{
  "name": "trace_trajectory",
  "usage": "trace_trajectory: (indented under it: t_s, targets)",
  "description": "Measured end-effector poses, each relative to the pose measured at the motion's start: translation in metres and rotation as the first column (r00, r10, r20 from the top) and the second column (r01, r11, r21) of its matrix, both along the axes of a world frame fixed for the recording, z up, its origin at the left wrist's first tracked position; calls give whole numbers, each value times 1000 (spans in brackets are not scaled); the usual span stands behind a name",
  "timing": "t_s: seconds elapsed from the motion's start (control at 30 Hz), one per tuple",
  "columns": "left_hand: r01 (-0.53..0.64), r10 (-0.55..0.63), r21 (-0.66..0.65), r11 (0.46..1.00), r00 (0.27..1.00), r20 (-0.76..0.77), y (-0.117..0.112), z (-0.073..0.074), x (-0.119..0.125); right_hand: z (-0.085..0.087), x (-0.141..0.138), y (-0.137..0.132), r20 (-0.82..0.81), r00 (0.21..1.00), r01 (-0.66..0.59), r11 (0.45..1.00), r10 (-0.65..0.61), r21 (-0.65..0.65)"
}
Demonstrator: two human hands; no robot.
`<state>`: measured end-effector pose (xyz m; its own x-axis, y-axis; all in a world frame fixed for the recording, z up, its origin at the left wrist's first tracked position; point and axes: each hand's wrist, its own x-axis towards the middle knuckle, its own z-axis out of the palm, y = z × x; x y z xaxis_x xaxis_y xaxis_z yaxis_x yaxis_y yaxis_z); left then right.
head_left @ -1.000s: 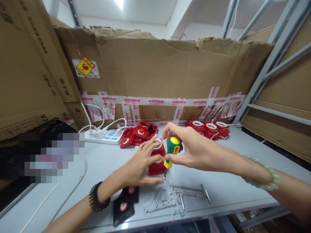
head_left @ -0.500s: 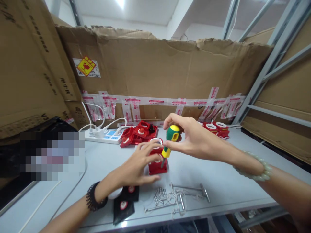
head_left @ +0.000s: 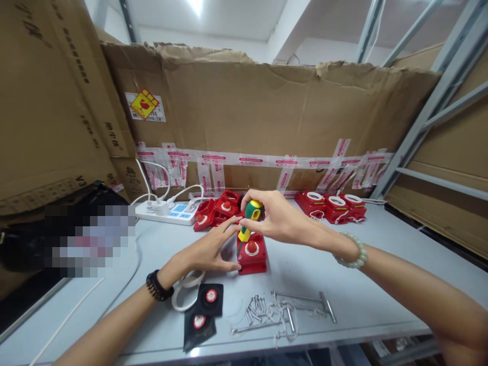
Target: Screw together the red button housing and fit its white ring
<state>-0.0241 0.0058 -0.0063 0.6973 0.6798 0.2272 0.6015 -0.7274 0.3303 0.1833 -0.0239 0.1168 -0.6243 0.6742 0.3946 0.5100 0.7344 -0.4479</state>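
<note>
A small red box (head_left: 252, 262) with a red round button (head_left: 251, 247) in a white ring stands on the table. My right hand (head_left: 269, 216) is closed around the green and yellow handle of a screwdriver (head_left: 244, 234). Its shaft slants down to the left side of the box's top, at a corner. At the box's left side my left hand (head_left: 211, 249) has its fingers stretched and apart, the thumb tip at the box's front left edge. The far fingertips lie near the screwdriver, and their contact is hard to see.
Several red housings (head_left: 224, 205) lie behind, beside a white power strip (head_left: 168, 211). More red boxes (head_left: 337, 206) stand back right. In front are white rings (head_left: 184, 297), black bags with round labels (head_left: 209, 300), loose screws (head_left: 254, 309) and metal T-bars (head_left: 292, 320). Cardboard (head_left: 267, 112) walls the back.
The screwdriver has moved from the box's right side to its left side with my right hand. My left hand has drawn back from over the box, uncovering the button.
</note>
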Motion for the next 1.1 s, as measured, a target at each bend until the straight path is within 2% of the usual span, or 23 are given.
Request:
trace_trajectory:
  t_s: [0.3,0.77,0.93,1.1]
  targets:
    - [51,-44,-65,997,995,94,-4,1,12,3,3,-2,7,1000,19,999,-18,-32]
    - [57,-60,23,998,992,113,5,-6,13,2,6,-2,91,996,17,1000,-19,18]
    - [44,-45,11,999,995,86,7,-8,13,1,2,-7,227,972,29,989,-62,147]
    - [54,-55,9,998,996,71,7,-7,14,7,-13,-17,393,911,15,963,-125,271]
